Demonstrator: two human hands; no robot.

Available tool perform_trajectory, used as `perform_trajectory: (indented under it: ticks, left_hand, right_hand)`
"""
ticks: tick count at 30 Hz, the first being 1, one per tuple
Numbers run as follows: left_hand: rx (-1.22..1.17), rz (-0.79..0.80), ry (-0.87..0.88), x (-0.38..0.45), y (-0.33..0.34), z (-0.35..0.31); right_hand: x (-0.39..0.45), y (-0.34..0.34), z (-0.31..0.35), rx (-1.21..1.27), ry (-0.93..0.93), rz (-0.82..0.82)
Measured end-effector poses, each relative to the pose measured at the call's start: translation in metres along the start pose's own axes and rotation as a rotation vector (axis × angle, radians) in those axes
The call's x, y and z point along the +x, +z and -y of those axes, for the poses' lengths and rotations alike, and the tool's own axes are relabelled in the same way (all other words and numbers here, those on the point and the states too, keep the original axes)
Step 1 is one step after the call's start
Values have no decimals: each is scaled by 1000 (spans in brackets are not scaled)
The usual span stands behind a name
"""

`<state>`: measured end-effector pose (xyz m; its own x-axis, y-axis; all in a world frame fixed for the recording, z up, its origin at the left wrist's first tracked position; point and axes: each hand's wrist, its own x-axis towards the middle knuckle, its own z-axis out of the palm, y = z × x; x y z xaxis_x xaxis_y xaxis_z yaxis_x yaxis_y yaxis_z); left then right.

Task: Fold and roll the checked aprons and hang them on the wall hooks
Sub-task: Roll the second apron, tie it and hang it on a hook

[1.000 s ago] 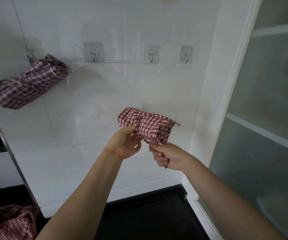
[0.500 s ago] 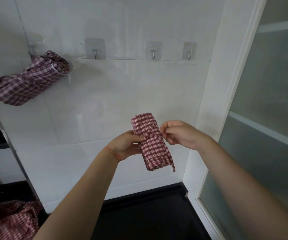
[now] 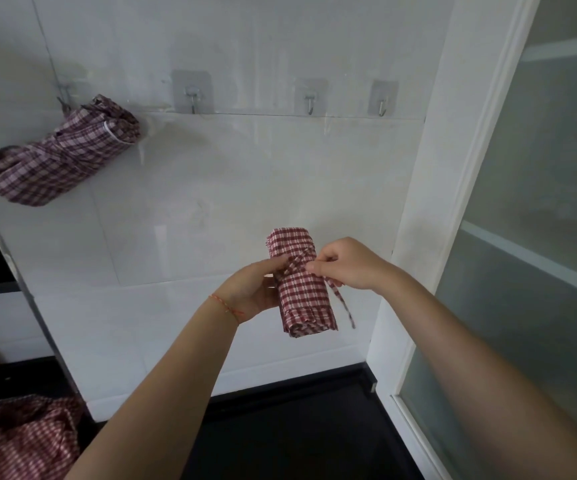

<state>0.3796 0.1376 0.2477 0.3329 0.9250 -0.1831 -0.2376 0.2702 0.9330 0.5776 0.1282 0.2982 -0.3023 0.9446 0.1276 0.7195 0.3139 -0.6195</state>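
A rolled red-and-white checked apron [image 3: 302, 292] stands upright in front of the tiled wall, a strap wound round its middle. My left hand [image 3: 254, 289] grips the roll from the left side. My right hand [image 3: 347, 263] pinches the strap at the roll's middle; the strap's loose end [image 3: 344, 306] dangles to the right. A darker checked rolled apron [image 3: 62, 155] hangs from the leftmost hook [image 3: 63, 100]. Three bare hooks sit on the wall above: one at the middle left [image 3: 191, 98], one at the middle right [image 3: 310, 100] and one at the right [image 3: 382, 100].
Another red checked apron [image 3: 20, 441] lies crumpled at the bottom left on a dark surface. A white door frame [image 3: 429, 202] and a frosted glass panel [image 3: 539, 202] stand to the right. A dark floor strip [image 3: 297, 427] runs below the wall.
The roll turned from lying sideways to upright. My right hand rose from beneath the roll to its middle and now pinches the strap, whose end hangs free.
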Motion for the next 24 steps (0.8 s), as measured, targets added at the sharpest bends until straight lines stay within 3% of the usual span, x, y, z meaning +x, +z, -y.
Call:
perform_trajectory:
  ticks: [5,8,14,21,23,24]
  left_hand:
    - [167,120,35,-6,2,-4]
    - [94,101,65,-3,-4,-4]
    - [-102,216,58,0,-11,14]
    - [-337,106,-132,4,-23,87]
    - [-182,-33,-163,5,-26,112]
    - [24,-162,-148,7,-31,126]
  right_hand:
    - [1,0,-4,245,60,-63]
    - [-1,0,-7,512,59,-49]
    - [6,8,-11,896,16,20]
    - [8,80,-58,1332,212,125]
    - [5,109,-80,1332,280,141]
    - [3,122,-91,1295,320,151]
